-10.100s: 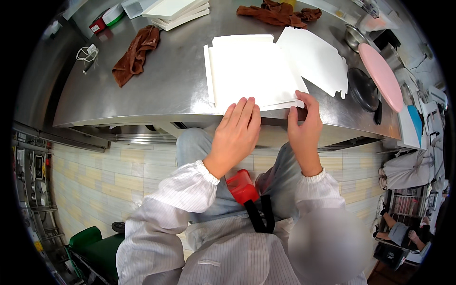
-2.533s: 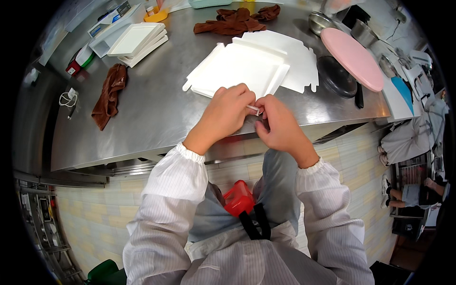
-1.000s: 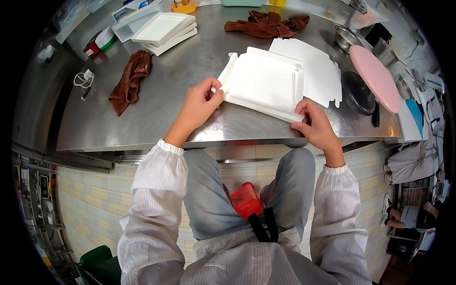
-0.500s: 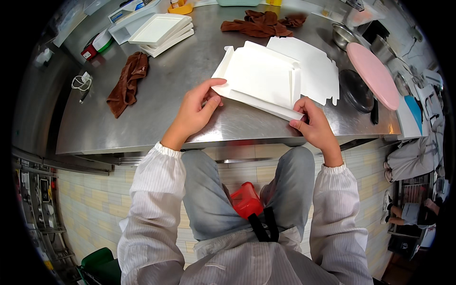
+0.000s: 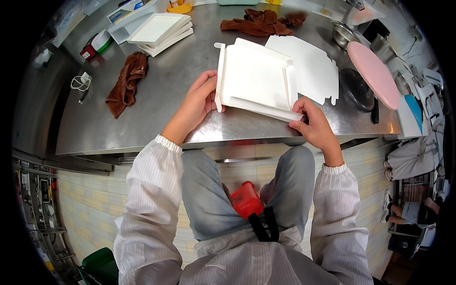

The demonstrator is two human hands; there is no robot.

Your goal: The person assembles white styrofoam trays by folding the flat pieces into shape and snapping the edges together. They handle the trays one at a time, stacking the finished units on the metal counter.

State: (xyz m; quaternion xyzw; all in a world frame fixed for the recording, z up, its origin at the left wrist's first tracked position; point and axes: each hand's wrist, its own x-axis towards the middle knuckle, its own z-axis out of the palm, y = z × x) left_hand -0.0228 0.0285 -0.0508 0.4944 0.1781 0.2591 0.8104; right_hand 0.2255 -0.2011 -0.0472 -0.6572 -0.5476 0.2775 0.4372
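Note:
A partly folded white cardboard box tray (image 5: 259, 73) is held over the steel table between my two hands. My left hand (image 5: 198, 97) is closed on its left wall, thumb outside and some fingers hidden behind the upright flap. My right hand (image 5: 311, 122) pinches the near right corner, where the front flap sticks out loosely. The far and right walls stand partly raised. Behind the tray's right side lies a flat white cardboard blank (image 5: 311, 69) with notched edges.
Finished white trays (image 5: 164, 32) are stacked at the back left, near a brown cloth (image 5: 127, 85). More brown cloth (image 5: 259, 23) lies at the back. To the right are a black pan lid (image 5: 356, 90), a pink round board (image 5: 373, 73) and a metal bowl (image 5: 344, 35).
My left hand has shifted its hold from the near left corner to the left side, and the left wall now stands more upright. The right hand stays at its corner.

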